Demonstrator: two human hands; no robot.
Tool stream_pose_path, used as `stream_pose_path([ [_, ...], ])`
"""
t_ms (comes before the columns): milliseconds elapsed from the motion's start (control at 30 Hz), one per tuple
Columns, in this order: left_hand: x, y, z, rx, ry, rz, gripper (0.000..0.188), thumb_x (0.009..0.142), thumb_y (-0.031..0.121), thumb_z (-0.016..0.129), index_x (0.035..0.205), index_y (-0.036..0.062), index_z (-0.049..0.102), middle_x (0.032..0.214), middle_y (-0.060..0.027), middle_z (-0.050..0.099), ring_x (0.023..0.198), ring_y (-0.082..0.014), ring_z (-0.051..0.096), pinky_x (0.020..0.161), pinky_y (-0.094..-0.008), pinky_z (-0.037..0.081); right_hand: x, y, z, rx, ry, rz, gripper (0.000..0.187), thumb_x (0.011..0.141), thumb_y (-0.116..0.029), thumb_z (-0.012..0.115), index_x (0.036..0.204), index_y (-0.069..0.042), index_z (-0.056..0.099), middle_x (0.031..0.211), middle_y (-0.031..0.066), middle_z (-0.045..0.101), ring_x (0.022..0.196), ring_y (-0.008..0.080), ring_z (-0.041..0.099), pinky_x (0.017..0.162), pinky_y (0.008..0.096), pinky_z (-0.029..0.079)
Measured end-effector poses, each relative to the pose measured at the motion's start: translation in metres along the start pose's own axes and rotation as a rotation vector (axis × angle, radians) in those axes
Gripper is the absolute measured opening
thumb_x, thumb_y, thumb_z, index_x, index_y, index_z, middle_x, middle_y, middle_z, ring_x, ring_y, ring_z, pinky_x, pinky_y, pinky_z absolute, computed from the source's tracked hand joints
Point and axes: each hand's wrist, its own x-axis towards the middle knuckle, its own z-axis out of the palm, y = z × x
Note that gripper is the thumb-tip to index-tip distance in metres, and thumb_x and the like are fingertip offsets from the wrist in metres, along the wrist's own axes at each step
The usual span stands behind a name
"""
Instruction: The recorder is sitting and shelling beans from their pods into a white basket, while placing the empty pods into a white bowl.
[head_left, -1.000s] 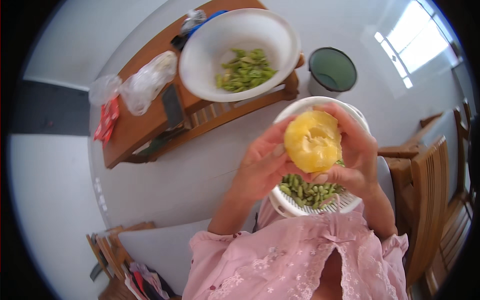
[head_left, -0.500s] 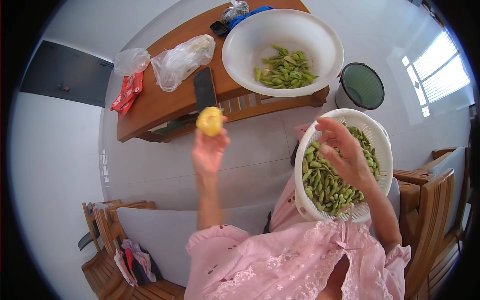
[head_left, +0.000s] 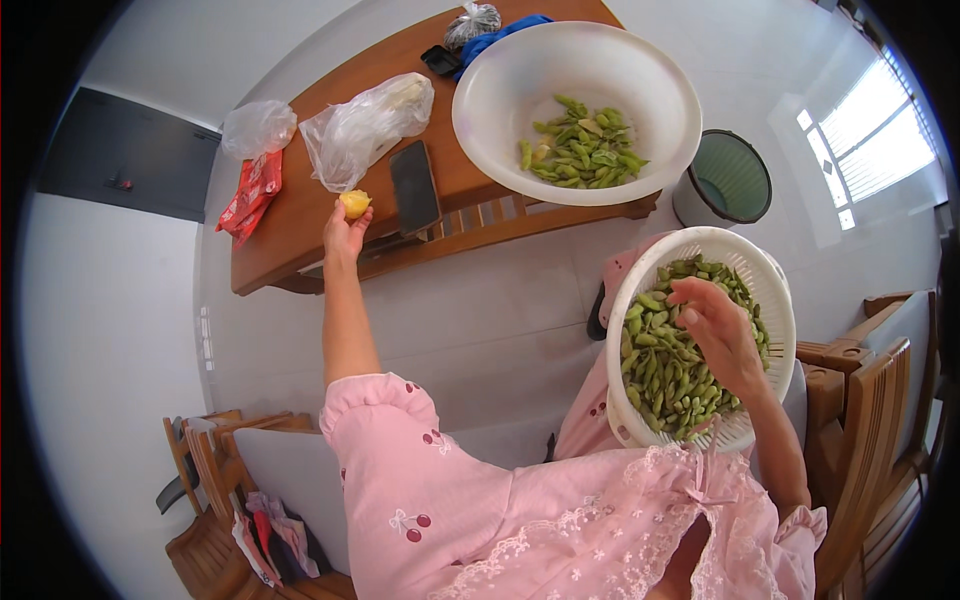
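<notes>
My left hand (head_left: 346, 232) stretches out to the near edge of the table, fingers closed around a rounded yellow piece of food (head_left: 354, 203); its exact kind I cannot make out. Over the white slotted basket (head_left: 780, 330) at my lap hovers my right hand (head_left: 722, 335), its fingers loosely bent and apart with nothing in them. Green soybean pods (head_left: 660, 360) heap up inside that basket. On the table's right end stands a wide white basin (head_left: 490, 100) with a smaller pile of green pods (head_left: 585, 148) at its bottom.
On the wooden table (head_left: 300, 220) lie a dark phone (head_left: 414, 186), a clear plastic bag (head_left: 360, 125) and a red packet (head_left: 252, 195). A grey-green bin (head_left: 728, 175) stands right of the basin. Wooden chairs (head_left: 860, 420) flank me.
My left hand has moved left and farther out over the table edge, carrying the yellow piece of food. My right hand has shifted slightly right and down, still above the basket.
</notes>
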Motion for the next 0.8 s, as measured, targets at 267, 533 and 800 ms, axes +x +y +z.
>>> stream_pose_path([
  [267, 0.01, -0.018, 0.013, 0.247, 0.099, 0.137, 0.033, 0.089, 0.027, 0.042, 0.107, -0.0005, 0.047, 0.088, -0.0154, 0.057, 0.061, -0.0253, 0.059, 0.047, -0.0297, 0.049, -0.003, 0.002, 0.002, -0.019, 0.0, 0.034, 0.024, 0.086, -0.015, 0.046, 0.107, -0.002, 0.05, 0.087, 0.003, 0.056, 0.074, 0.0083, 0.05, 0.068, 0.0221, 0.041],
  [533, -0.015, -0.018, 0.027, 0.601, 0.473, 0.213, 0.041, 0.087, 0.035, 0.039, 0.107, 0.0011, 0.051, 0.077, -0.0141, 0.059, 0.046, -0.02, 0.058, 0.031, -0.024, 0.042, -0.003, -0.007, 0.006, 0.004, -0.015, 0.01, 0.024, 0.087, -0.016, 0.045, 0.107, -0.003, 0.05, 0.085, 0.004, 0.058, 0.074, 0.0098, 0.052, 0.068, 0.0231, 0.043],
  [800, -0.009, -0.017, 0.01, 0.711, 0.539, 0.14, 0.047, 0.086, 0.042, 0.039, 0.1, -0.0013, 0.053, 0.072, -0.0118, 0.056, 0.05, -0.0175, 0.056, 0.034, -0.023, 0.041, -0.009, -0.026, 0.005, 0.09, -0.134, -0.028, 0.028, 0.09, -0.022, 0.042, 0.108, -0.002, 0.049, 0.083, 0.0052, 0.058, 0.075, 0.0125, 0.054, 0.071, 0.0254, 0.045],
])
